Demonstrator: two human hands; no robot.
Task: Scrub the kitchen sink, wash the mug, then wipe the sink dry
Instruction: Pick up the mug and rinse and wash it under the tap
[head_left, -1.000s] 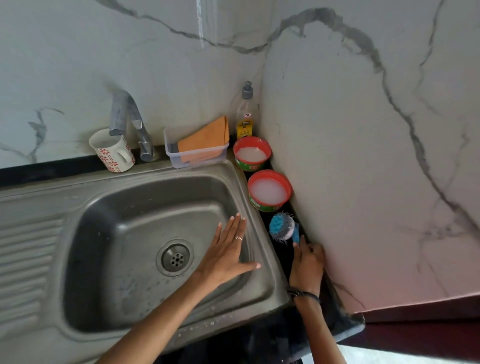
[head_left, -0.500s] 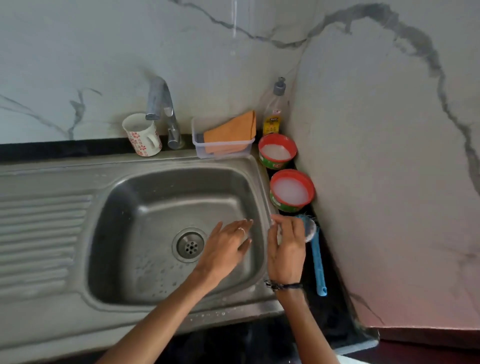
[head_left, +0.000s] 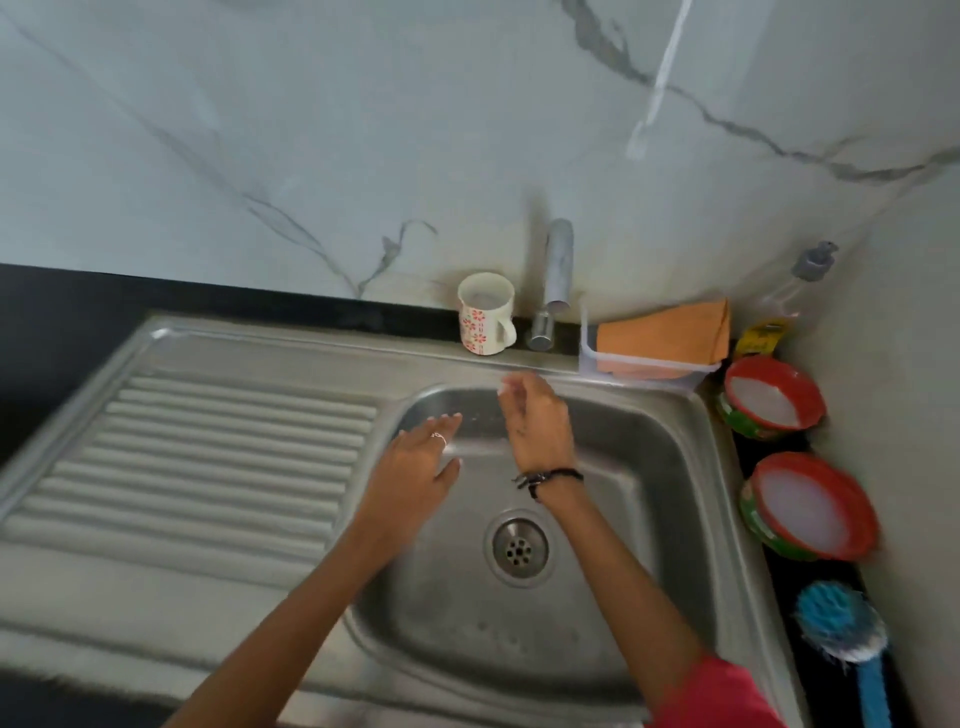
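The steel sink (head_left: 670, 519) has its drain (head_left: 519, 545) in the middle of the basin. A white mug with red flowers (head_left: 485, 314) stands on the back rim, just left of the tap (head_left: 557, 275). My left hand (head_left: 421, 462) hovers with straight fingers over the basin's back left corner and holds nothing. My right hand (head_left: 537, 423) reaches to the back wall of the basin below the tap, fingers extended, with blurred whitish fingertips. A blue scrubbing brush (head_left: 841, 629) lies on the dark counter at the right, away from both hands.
A clear tub holding an orange cloth (head_left: 665, 338) sits at the back right. Two red-rimmed tubs of white soap (head_left: 769, 397) (head_left: 810, 506) and a bottle (head_left: 810, 265) line the right wall. The ribbed drainboard (head_left: 218, 457) spreads left of the basin.
My right hand left the brush at the right edge and moved to the back of the basin. My left hand shifted toward the back left corner. The view swung left.
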